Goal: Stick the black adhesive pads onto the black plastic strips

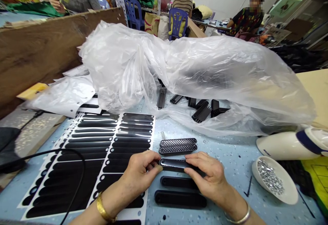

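Observation:
My left hand and my right hand both grip one glossy black oblong plastic strip, one hand at each end, low over the blue table. Just beyond it lie two perforated black strips side by side. Nearer to me, two plain black strips rest flat on the table. At the left lies a white sheet of black oblong stickers, partly under my left forearm.
A big clear plastic bag with more black parts spilling out fills the table's middle. A white bowl of small silver pieces and a white device stand at right. A black cable crosses the sticker sheet. People sit far behind.

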Tool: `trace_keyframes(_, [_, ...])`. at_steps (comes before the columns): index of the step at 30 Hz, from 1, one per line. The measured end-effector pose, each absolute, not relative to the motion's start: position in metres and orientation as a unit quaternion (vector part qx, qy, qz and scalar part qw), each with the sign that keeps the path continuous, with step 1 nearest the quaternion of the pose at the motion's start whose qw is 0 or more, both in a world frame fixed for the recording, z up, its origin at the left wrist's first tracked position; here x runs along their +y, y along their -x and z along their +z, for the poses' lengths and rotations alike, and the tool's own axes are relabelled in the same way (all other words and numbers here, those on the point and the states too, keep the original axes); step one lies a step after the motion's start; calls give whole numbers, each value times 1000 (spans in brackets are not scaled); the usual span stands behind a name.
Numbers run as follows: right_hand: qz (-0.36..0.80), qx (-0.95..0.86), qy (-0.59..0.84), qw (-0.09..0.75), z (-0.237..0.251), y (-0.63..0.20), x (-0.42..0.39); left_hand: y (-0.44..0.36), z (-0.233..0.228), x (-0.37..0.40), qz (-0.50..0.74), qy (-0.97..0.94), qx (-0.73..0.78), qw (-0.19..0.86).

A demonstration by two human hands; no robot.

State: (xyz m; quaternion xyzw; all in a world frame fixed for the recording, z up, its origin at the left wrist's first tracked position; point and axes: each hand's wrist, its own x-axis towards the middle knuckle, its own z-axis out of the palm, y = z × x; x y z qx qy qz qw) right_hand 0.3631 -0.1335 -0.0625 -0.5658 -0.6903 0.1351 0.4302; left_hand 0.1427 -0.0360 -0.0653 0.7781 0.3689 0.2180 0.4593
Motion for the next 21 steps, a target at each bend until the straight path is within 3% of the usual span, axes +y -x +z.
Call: trace_keyframes(21, [158,-676,565,446,-65,-361,-134,-142,-65,-35,210,-782,366,459])
